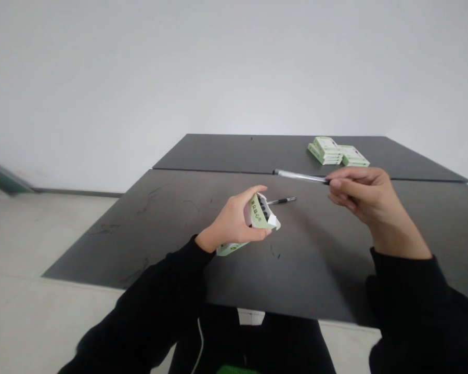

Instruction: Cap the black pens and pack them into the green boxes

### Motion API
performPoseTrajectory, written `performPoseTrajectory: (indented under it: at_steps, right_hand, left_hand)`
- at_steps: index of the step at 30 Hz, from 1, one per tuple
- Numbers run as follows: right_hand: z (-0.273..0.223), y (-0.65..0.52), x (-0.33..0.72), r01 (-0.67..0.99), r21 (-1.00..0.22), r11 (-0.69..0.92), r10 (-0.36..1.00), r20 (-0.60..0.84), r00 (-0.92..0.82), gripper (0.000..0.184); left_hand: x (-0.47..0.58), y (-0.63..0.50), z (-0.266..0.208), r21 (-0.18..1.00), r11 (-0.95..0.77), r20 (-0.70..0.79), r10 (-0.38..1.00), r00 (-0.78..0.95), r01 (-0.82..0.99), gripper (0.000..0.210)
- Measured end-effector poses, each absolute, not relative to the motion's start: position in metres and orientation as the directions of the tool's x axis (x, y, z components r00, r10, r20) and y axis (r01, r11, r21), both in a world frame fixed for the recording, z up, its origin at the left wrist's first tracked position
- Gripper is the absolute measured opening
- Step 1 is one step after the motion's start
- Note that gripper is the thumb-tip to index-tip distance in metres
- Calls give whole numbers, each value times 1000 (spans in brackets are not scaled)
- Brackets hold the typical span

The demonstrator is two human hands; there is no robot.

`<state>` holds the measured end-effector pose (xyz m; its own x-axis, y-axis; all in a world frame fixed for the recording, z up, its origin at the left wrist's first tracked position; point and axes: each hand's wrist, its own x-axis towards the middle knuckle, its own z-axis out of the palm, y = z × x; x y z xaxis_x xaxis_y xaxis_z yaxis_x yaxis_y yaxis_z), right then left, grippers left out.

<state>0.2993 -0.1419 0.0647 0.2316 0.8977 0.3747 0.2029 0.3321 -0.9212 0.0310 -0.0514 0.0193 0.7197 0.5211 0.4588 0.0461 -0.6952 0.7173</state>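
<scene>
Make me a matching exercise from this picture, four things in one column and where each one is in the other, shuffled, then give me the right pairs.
Things:
1. open green box
2. clear pen
3. second pen
4. stacked green boxes

Places:
A. lying on the dark table, just beyond the left hand
B. on the far right of the table
C. gripped in the left hand
D. pinched in the right hand

Pairs: 1-C, 2-D, 3-A, 4-B
</scene>
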Motion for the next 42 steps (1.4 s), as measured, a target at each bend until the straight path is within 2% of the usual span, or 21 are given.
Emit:
performPoseTrajectory:
  at_steps: [5,12,15,18,21,24,29,33,35,38,42]
  right_hand:
    - [77,-158,281,449,-860,241,944,316,98,20]
    - [73,-152,268,514,-830,218,966,257,5,20]
    - [68,-149,250,542,-793,279,945,327,-9,23]
    - [58,-148,222,597,-719,357,891,454,14,36]
    - [47,-148,197,626,-674,392,893,444,-81,51]
    - [42,-146,195,556,-729,399,907,404,-120,55]
    - [44,-140,232,359,-872,333,924,378,62,44]
    - [45,-140,240,236,-933,271,960,243,-140,57]
    - [43,-140,234,190,-952,242,958,204,-200,54]
    - [37,-137,222,80,-971,225,960,206,-189,44]
    - [27,-133,208,-17,-982,189,971,189,-143,41]
  left_hand:
    - [30,-51,16,706,-707,467,492,735,25,81]
    - [28,-54,17,686,-726,424,461,780,56,83]
    - [30,-58,18,657,-752,429,437,791,59,80]
    - [33,-62,18,632,-774,456,405,792,32,79]
    - [34,-64,17,629,-778,499,394,772,-10,72]
    - [34,-65,18,624,-781,557,414,719,-34,72]
    - [35,-65,17,611,-788,660,455,598,-74,80]
    - [42,-63,14,523,-850,760,430,487,-66,65]
    - [44,-61,12,500,-863,788,417,453,-76,58]
    - [45,-59,8,505,-861,794,437,424,-59,56]
    - [45,-61,4,540,-841,756,472,452,-25,49]
